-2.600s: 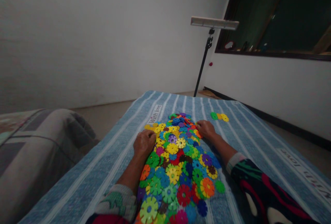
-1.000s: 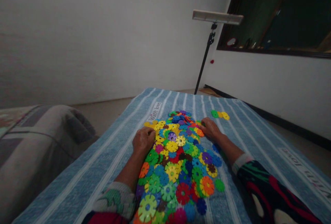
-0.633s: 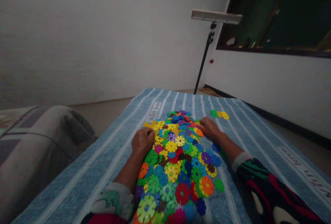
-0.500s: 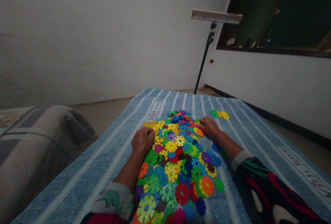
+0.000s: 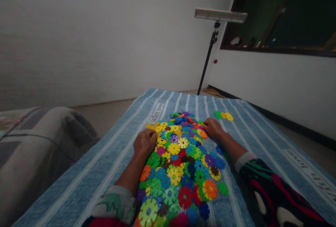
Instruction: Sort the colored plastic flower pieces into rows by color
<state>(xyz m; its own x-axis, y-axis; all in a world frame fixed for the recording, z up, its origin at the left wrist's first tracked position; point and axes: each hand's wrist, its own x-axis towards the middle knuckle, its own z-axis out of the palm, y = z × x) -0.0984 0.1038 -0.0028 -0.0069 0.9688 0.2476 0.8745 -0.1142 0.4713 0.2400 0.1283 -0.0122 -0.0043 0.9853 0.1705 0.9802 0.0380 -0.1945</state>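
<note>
A heap of colourful notched plastic discs, snowflake building discs (image 5: 173,174), spreads down the middle of a blue striped cloth (image 5: 105,164). My left hand (image 5: 145,143) rests against the heap's left edge, fingers curled under and thumb pressed in; whatever may be inside them is hidden. Across the heap, my right hand (image 5: 212,128) lies at the upper right edge with bent fingers touching or close beside an orange disc (image 5: 203,134). Its fingertips are partly hidden, so I cannot make out what they hold.
Beyond my right hand, a few green and yellow discs (image 5: 224,115) lie apart from the heap. A lamp on a black stand (image 5: 207,59) rises behind the cloth's far edge. Grey fabric (image 5: 47,150) covers something at the left. A dark window (image 5: 283,13) is at the upper right.
Both hands and the heap stay in practically the same places. The view has shifted very slightly.
</note>
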